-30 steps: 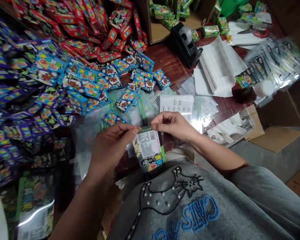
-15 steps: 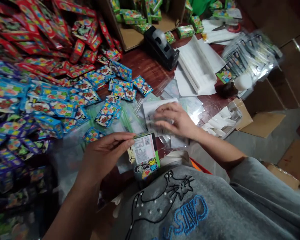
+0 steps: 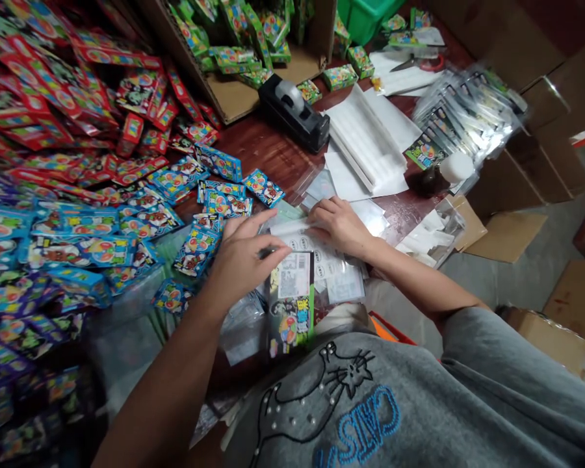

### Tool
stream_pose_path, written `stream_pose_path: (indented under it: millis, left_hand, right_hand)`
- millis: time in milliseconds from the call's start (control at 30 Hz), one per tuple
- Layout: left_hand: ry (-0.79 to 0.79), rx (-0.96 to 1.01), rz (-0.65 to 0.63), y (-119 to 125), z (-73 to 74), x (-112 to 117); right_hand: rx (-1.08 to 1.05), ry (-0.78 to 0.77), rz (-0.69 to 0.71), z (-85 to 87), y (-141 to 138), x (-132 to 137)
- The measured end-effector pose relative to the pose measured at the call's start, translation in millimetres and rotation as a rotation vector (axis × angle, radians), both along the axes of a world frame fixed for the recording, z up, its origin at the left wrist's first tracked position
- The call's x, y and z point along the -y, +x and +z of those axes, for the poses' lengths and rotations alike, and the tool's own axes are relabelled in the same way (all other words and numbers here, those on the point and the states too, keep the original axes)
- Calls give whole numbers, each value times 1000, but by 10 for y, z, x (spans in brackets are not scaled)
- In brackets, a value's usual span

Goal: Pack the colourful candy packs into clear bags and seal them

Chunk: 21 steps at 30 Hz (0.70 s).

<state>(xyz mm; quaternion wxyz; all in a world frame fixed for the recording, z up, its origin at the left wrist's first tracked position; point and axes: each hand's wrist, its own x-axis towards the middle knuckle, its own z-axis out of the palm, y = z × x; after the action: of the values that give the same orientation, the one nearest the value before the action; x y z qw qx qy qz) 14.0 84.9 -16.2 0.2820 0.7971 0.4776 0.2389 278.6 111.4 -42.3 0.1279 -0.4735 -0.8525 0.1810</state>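
Note:
My left hand (image 3: pixel 246 260) pinches the top edge of a flat black-and-green printed packet (image 3: pixel 292 318) between thumb and bent fingers, its index finger stretched forward. A white label with a barcode is on the packet's upper part. Just beyond lies a sheet of round stickers (image 3: pixel 324 268), pale with small dark print inside each circle. My right hand (image 3: pixel 338 224) has its fingers curled on the far edge of that sheet, which looks lifted or folded over there. The right fingertips are partly hidden. Clear plastic sleeves (image 3: pixel 246 325) lie under and beside the packet.
Blue candy boxes (image 3: pixel 224 198) and red boxes (image 3: pixel 136 91) are heaped at left. A black tape dispenser (image 3: pixel 292 114), an open carton (image 3: pixel 219 97) of green boxes, white paper (image 3: pixel 370 140), a white-capped bottle (image 3: pixel 433 179) and bagged packets (image 3: pixel 468 117) stand beyond my hands.
My left hand has moved forward and right with the packet, up to the sticker sheet. My right hand has closed down on the sheet's far edge. The camera view has shifted slightly.

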Motion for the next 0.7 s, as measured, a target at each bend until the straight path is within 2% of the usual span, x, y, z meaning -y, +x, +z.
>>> stream_pose_path:
  millis: [133,233,367,500,700]
  left_hand:
    - [-8,-35,-15,197,-100,-258]
    - [-48,-35,26,283,-154,-351]
    - [-83,5,73,267,-151,-391]
    - [-115,6,64,231,-154,-413]
    - [-130,-14,22,248,-215,-447]
  right_hand:
    - [-71,-18,4,-32,6,-16]
    - [-128,-22,20,-5,36,-36]
    - [-201,57,73,50,103,-90]
    - [-262,122,75,111,136,-221]
    - [-235,-34,187,185,30,-379]
